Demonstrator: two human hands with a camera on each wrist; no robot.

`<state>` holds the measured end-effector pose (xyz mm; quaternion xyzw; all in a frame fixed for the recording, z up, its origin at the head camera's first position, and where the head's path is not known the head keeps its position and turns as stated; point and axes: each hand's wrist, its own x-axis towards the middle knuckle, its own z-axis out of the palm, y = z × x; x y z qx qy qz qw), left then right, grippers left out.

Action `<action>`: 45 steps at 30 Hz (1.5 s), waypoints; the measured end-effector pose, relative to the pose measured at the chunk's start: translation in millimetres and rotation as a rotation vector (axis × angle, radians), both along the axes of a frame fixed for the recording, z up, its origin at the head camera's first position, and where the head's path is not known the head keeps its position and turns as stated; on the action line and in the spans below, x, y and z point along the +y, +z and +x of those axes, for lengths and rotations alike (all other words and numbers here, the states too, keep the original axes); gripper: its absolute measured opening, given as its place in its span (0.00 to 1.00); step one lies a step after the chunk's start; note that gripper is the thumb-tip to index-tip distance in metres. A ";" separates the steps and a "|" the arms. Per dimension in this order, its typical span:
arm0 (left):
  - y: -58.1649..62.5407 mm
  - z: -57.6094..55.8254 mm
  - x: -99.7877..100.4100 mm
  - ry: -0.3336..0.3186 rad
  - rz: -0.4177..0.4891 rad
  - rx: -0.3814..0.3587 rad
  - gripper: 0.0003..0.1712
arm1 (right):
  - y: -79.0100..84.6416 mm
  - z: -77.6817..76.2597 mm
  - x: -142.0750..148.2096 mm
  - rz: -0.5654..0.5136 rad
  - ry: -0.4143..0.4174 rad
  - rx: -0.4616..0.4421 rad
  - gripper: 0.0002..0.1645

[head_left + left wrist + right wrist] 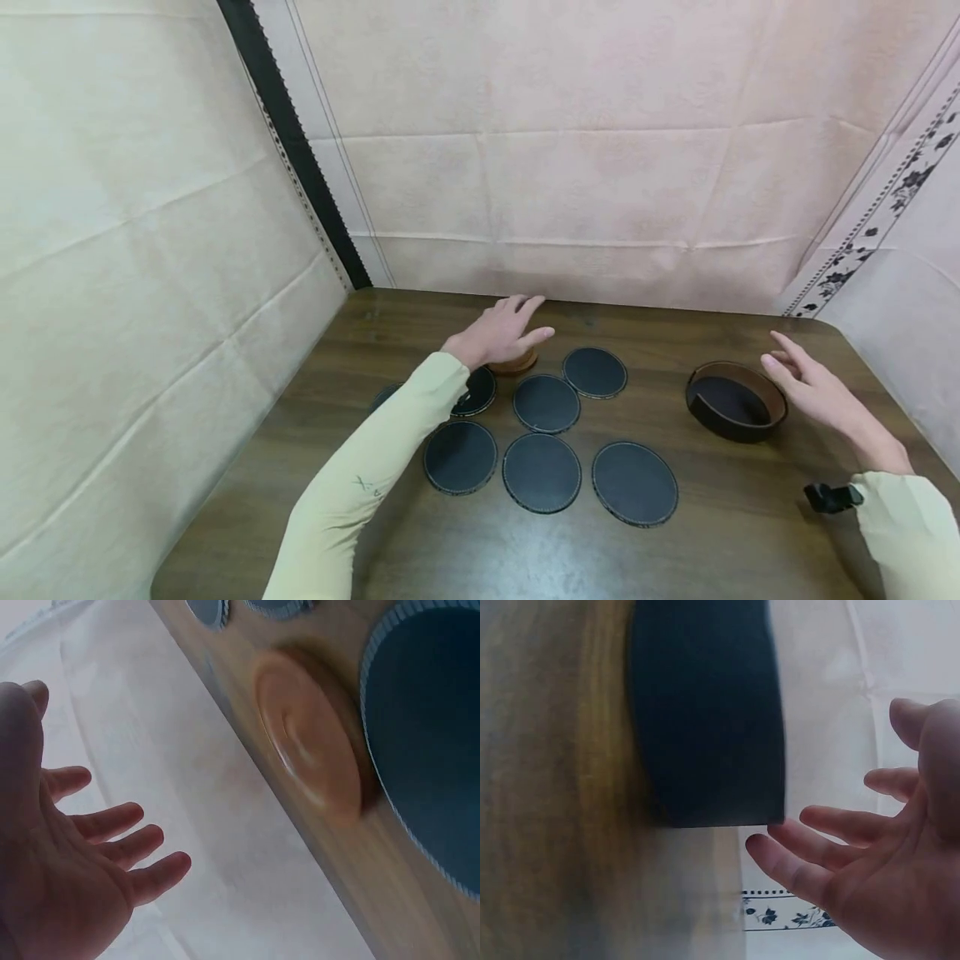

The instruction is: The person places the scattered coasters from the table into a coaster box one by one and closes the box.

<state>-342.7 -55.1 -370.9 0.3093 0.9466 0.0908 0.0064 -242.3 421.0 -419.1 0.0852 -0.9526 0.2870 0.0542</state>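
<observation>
My left hand (pixel 498 333), fingers spread, hovers over the back of the table and partly hides a round, brown, wood-like piece (pixel 517 364). The left wrist view shows that piece (pixel 304 739) apart from the fingers, beside a dark round coaster (pixel 427 742). At the right, my right hand (pixel 817 392) is held beside a round coaster holder (pixel 735 429), black outside and brown inside. Its fingers are loosely extended with nothing in them. In the right wrist view the holder's dark wall (pixel 709 712) is close to the fingertips; whether they touch cannot be told.
Several dark round coasters with stitched rims lie flat in the middle of the wooden table (pixel 720 550), among them a front one (pixel 542 472) and a right one (pixel 634 483). My left sleeve covers part of others. Pale cloth (pixel 600 183) hangs behind and at both sides.
</observation>
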 end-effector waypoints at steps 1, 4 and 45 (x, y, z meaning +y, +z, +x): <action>-1.2 2.3 4.0 -0.007 0.010 -0.001 0.43 | -2.6 0.4 0.9 -0.006 0.003 0.000 0.39; -4.7 9.0 15.3 -0.023 0.021 0.001 0.43 | -7.7 1.1 1.9 -0.012 0.007 -0.010 0.39; -39.5 152.4 110.8 -0.386 -0.383 -0.150 0.55 | -40.5 12.2 41.0 -0.462 0.215 -0.270 0.33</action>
